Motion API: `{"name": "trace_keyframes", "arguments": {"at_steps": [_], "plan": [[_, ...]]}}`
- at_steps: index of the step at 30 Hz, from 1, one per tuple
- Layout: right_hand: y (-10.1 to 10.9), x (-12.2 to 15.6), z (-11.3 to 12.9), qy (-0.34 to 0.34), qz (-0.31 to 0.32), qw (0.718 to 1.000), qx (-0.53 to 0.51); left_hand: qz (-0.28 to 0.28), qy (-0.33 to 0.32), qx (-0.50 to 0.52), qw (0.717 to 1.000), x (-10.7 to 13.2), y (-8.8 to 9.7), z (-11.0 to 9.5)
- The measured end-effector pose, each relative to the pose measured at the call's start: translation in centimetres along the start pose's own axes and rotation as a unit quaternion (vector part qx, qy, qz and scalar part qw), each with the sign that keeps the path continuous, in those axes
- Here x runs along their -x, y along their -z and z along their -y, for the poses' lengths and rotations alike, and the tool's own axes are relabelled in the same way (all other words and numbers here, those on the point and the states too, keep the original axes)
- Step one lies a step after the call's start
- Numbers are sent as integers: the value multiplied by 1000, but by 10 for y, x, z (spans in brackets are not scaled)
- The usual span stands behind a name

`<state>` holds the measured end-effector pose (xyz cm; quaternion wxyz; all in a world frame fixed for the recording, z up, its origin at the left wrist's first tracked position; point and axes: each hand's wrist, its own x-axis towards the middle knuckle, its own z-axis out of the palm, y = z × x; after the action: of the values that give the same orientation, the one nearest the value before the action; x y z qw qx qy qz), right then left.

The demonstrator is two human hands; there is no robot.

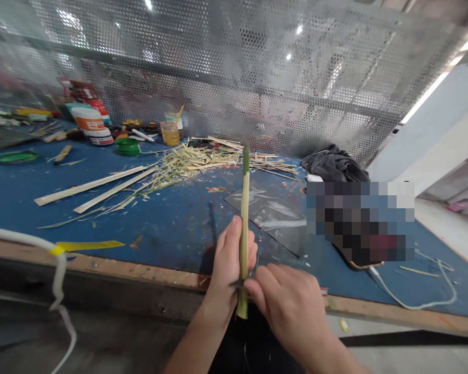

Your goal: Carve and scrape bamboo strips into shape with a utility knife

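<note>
Blue tabletop (179,234) spreads behind; at its near edge, left hand (226,254) has its grip around a pale-green strip (244,208), right hand (292,301) clenching a dark blade (237,283) across it. Labels on tubs (89,123): unreadable.

One strip (244,208) and one dark blade (237,283) are being held by one left hand (229,246) and one right hand (290,296). At left, two broad pale slats (89,184), one green spool (127,147), one green disc (15,157) and one yellow ribbon (91,245) are being supported by one blue table (183,218). Farther right, at the far side, one heap of shavings (195,160) and one dark cloth (335,162) are being supported.
</note>
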<state>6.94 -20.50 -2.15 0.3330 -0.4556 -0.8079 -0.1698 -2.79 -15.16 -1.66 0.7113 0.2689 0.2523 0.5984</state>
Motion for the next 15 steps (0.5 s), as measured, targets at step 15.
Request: {"name": "trace_keyframes", "arguments": {"at_steps": [15], "plan": [[0, 10, -5, -15, -10, 1000, 10, -7, 3, -46, 999, 3, 0, 3]]}}
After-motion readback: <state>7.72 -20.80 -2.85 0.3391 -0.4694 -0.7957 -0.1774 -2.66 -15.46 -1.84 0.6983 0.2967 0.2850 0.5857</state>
